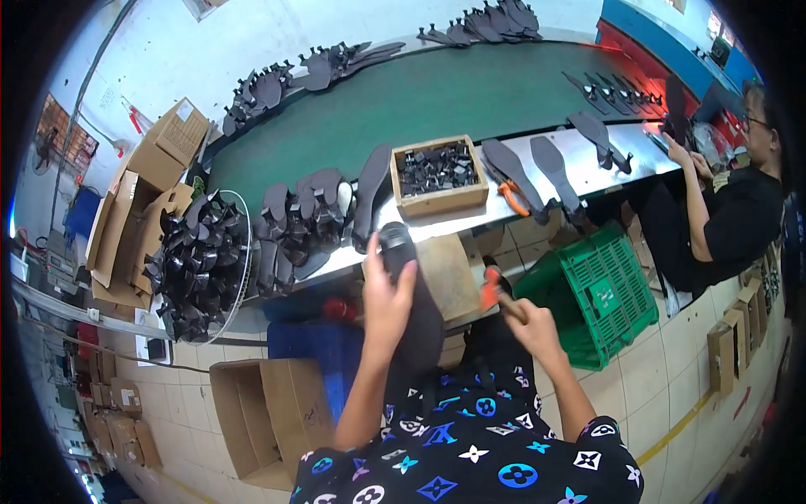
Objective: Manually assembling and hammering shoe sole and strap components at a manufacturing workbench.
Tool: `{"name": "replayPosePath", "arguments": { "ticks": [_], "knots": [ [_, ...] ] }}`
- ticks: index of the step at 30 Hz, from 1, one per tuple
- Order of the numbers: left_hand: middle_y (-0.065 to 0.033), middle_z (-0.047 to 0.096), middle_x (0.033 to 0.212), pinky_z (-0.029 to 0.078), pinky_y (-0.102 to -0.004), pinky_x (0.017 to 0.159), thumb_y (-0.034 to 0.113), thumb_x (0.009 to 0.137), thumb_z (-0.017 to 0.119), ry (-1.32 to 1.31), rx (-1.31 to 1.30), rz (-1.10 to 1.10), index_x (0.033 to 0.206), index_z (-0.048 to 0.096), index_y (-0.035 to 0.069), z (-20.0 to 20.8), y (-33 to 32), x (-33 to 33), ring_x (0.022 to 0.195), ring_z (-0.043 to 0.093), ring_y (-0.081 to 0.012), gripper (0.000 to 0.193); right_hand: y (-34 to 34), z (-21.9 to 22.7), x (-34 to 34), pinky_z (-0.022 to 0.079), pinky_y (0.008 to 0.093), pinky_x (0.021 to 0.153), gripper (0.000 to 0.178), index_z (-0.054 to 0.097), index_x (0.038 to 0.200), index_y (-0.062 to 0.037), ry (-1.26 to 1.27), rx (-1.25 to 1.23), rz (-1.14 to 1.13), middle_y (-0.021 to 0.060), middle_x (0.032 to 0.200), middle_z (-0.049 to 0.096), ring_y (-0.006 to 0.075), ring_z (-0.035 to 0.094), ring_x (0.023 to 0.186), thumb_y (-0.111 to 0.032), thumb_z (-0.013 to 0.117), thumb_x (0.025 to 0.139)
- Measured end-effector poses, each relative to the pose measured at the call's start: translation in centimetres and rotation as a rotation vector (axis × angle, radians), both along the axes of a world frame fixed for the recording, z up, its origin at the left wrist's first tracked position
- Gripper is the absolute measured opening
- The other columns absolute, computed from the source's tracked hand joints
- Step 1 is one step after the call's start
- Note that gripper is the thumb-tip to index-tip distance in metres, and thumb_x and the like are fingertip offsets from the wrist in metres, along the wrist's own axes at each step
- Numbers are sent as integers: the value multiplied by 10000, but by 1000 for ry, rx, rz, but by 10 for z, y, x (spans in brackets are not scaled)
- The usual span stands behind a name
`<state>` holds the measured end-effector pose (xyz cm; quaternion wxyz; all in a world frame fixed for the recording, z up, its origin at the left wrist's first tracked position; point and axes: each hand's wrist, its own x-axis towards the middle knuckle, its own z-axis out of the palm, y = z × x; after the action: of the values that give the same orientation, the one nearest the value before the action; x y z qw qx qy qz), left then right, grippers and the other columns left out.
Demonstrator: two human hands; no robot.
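Note:
My left hand (387, 301) grips a dark shoe sole (421, 323) near its upper end, where a shiny black heel part shows by the fingertips. The sole hangs down toward my lap. In my right hand (536, 329) is a hammer (490, 291) with an orange-red head and a wooden handle. Its head is apart from the sole, a little to the right. Between the two hands, below the bench edge, lies a pale worn block (449, 273). A wooden box (439, 208) of small black heel pieces stands on the metal bench just beyond.
Orange-handled pliers (512, 198) lie by loose soles (550, 168). Heeled soles (304, 206) crowd the bench at left, beside a wire basket (249, 252) of black heels. A green crate (604, 302) and cardboard box (294, 412) flank me. A co-worker (730, 202) sits at right.

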<state>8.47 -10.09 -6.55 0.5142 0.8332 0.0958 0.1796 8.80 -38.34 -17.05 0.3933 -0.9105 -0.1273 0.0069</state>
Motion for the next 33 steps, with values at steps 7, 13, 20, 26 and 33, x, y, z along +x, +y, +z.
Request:
{"name": "replayPosePath", "arguments": {
  "ticks": [7, 13, 20, 26, 33],
  "knots": [
    [-187, 465, 1385, 377, -486, 1029, 208, 823, 772, -89, 530, 6, 1477, 392, 52, -18, 10, 51, 1265, 443, -371, 772, -60, -26, -79, 268, 240, 414, 182, 687, 995, -1, -7, 644, -427, -58, 602, 522, 29, 385, 436, -174, 673, 942],
    [-196, 719, 866, 554, -399, 717, 133, 880, 694, -168, 413, -118, 997, 722, -4, -13, 43, 207, 809, 720, -328, 182, -87, -15, -52, 216, 217, 407, 172, 697, 1074, -3, 110, 597, -362, -83, 614, 503, 1, 340, 426, -116, 647, 955],
    [-210, 712, 899, 540, -434, 769, 145, 809, 713, 67, 704, -185, 876, 755, 14, -14, 21, 237, 849, 689, -377, 153, -60, 40, -11, 481, 223, 787, 281, 627, 1193, -17, 189, 812, -91, 49, 1018, 723, 72, 640, 902, -78, 685, 925],
    [-127, 663, 780, 515, -346, 646, 91, 787, 741, -313, 455, -223, 829, 747, 7, 32, -8, 163, 690, 654, -249, 95, -30, 93, 36, 385, 215, 506, 388, 595, 1304, 2, 32, 773, 2, -2, 821, 594, 32, 511, 587, -124, 670, 944],
    [-77, 623, 768, 451, -269, 607, 63, 819, 764, -401, 196, -200, 833, 720, -8, 98, -45, 29, 679, 587, -151, 85, 35, 154, 66, 335, 175, 396, 343, 667, 1195, 20, 137, 892, 204, 84, 862, 738, 8, 451, 448, -231, 676, 961]
  ]
}}
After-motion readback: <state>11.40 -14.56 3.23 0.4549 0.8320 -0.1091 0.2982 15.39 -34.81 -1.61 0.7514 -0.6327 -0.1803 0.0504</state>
